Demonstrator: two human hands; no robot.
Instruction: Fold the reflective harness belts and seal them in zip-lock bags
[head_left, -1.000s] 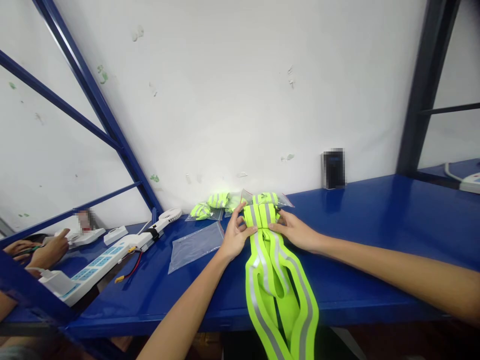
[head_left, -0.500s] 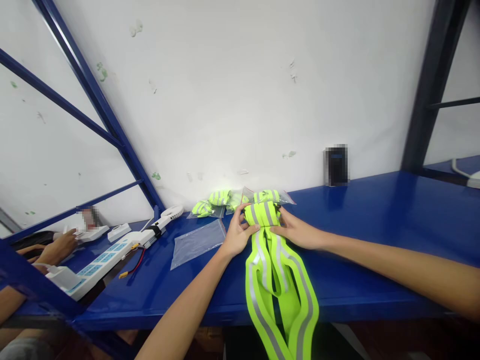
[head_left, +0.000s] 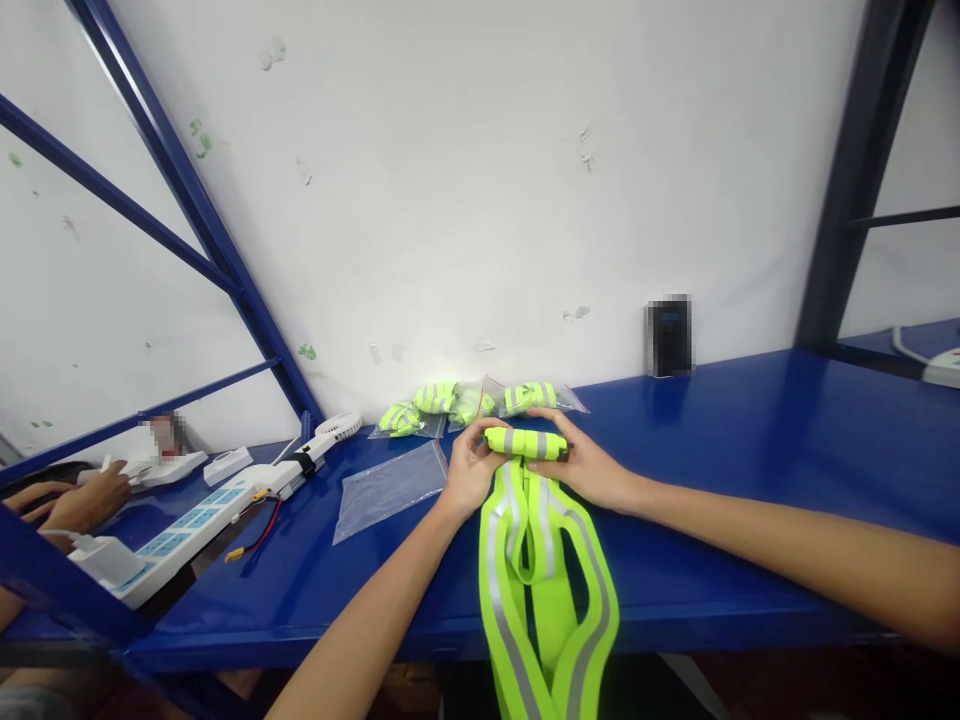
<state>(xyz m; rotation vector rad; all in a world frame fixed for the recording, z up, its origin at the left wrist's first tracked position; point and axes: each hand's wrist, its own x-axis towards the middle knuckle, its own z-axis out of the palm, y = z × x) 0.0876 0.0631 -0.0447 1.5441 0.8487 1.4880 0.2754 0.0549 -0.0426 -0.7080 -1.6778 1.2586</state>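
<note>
A neon yellow-green reflective vest (head_left: 551, 590) with silver stripes lies partly rolled, its loose straps running toward me and hanging over the table's front edge. My left hand (head_left: 474, 468) is closed on the left end of the rolled part (head_left: 526, 443). At the roll's right end, my right hand (head_left: 589, 462) grips it with the thumb on the near side. Just left of my left hand, a flat clear zip bag (head_left: 391, 488) rests on the table. Behind the roll lie several bagged yellow-green vests (head_left: 435, 398) against the wall.
A white power strip (head_left: 191, 530) with a plug, a small white fan (head_left: 339, 428) and a red-black cable (head_left: 259, 535) lie left on the blue table (head_left: 720, 450). A dark blurred box (head_left: 670, 337) stands by the wall. Another person's hand (head_left: 94, 500) is far left, beyond the blue frame (head_left: 202, 220).
The rolled end of the vest has turned over toward me and looks narrower and tighter. Both hands have stayed on its ends. The view has shifted slightly.
</note>
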